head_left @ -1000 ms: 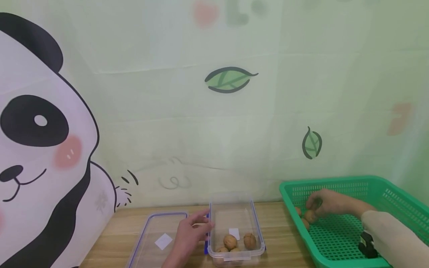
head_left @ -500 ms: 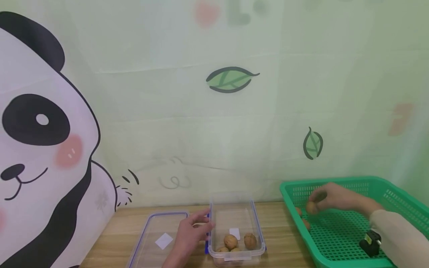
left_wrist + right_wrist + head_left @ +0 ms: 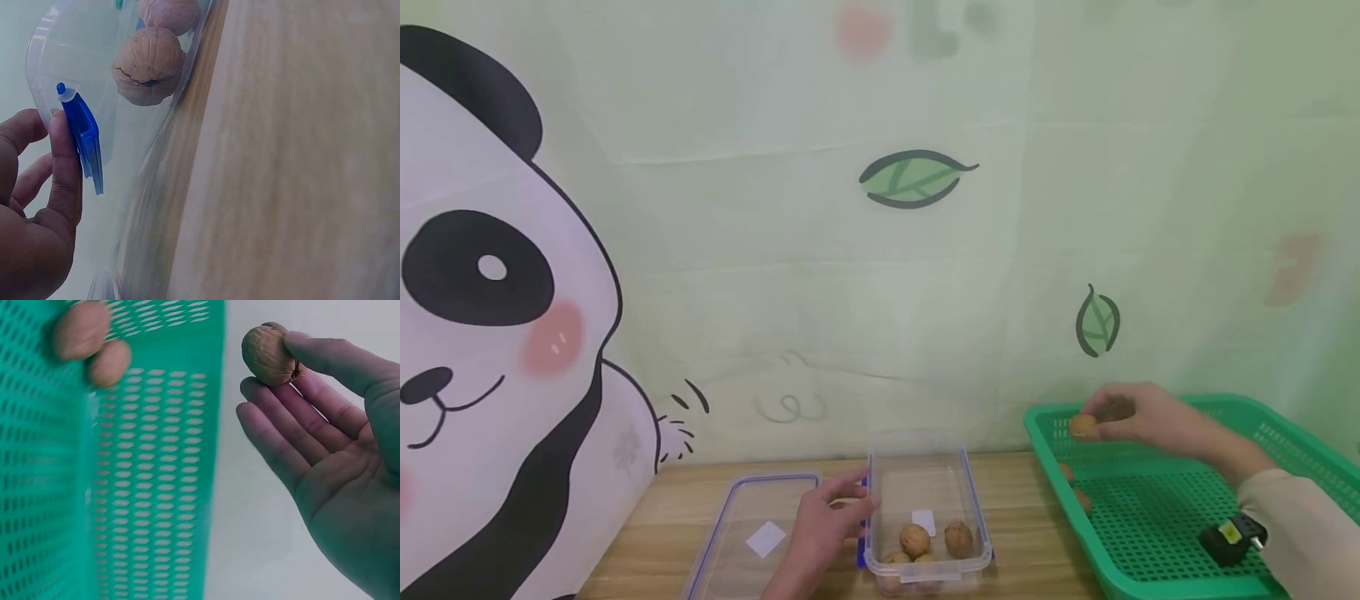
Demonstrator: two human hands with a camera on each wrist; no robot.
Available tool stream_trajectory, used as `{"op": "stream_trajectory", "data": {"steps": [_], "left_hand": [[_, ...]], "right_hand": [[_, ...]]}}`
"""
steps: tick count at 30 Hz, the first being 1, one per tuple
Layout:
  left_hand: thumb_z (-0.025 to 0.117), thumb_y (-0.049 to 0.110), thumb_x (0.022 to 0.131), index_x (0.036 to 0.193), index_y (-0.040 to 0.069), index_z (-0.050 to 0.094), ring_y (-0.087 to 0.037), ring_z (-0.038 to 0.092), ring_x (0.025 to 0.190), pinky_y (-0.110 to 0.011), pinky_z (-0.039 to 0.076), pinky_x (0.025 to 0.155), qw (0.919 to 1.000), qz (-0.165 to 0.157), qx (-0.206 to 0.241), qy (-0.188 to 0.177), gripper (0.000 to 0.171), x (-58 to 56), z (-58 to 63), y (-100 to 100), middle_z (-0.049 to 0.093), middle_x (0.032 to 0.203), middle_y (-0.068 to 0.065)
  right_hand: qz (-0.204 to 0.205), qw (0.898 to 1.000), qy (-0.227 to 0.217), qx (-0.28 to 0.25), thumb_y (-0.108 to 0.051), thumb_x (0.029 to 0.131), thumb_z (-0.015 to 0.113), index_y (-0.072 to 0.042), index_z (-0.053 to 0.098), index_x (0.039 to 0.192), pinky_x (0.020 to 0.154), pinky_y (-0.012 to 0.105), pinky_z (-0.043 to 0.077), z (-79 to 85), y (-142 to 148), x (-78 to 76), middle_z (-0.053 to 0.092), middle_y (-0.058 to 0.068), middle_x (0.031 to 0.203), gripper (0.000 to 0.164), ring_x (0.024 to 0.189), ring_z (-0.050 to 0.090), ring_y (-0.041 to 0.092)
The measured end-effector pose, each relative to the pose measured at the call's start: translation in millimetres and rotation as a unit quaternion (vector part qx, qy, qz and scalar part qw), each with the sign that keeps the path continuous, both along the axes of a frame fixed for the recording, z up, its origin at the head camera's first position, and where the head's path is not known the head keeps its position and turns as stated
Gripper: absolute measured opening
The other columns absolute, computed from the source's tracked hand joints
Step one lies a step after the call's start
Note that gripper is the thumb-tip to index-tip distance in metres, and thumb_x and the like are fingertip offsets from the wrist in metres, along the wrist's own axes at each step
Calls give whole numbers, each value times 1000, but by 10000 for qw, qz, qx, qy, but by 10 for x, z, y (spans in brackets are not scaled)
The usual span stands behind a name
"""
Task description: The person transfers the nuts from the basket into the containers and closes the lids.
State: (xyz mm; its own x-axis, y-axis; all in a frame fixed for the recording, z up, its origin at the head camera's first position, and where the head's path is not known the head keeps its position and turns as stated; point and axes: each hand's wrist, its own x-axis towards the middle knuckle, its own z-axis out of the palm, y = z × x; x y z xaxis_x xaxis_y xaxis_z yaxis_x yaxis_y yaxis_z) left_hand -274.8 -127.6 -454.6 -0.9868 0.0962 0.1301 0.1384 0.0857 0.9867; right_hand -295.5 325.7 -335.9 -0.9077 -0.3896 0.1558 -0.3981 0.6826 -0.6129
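The left hand [image 3: 829,518] is beside a clear plastic box [image 3: 919,485], its thumb and fingertips touching the left rim close to a blue clip [image 3: 86,140]. Several walnuts [image 3: 915,541] lie in the near end of the box, with a small white label showing there. The right hand [image 3: 1150,421] pinches a walnut [image 3: 267,354] between thumb and fingertips, raised near the left rim of the green basket [image 3: 1150,569]. In the right wrist view its other fingers are extended. Two walnuts [image 3: 81,330] show inside the basket along its side.
A clear lid [image 3: 747,508] with a blue seal lies left of the box on the wooden table [image 3: 1022,533]. A black device [image 3: 1231,538] is at the right sleeve. Behind the table hangs a pale green cloth [image 3: 790,217] printed with a panda and leaves.
The right hand has picked up a walnut from the basket floor and lifted it up and slightly left toward the basket's rim. The left hand has stayed at the box.
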Motion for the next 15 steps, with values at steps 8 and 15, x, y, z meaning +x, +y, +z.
{"op": "stream_trajectory", "data": {"steps": [8,15], "left_hand": [[80,6,93,143,-4,61,-28,72,85,-32,66,70,10000,-17,18,-4,54,-10,-28,8,67,115,-15],[80,6,94,142,-4,62,-31,73,88,-32,66,71,10000,-31,64,56,53,5,-8,-11,67,115,-16]], "right_hand": [[-203,9990,211,-328,-25,102,74,-5,69,132,89,44,61,247,-119,167,72,12,128,36,117,69,34],[-236,9977,469,-423,-33,103,74,-15,71,133,91,35,59,417,-357,365,74,3,127,36,116,70,23]]}}
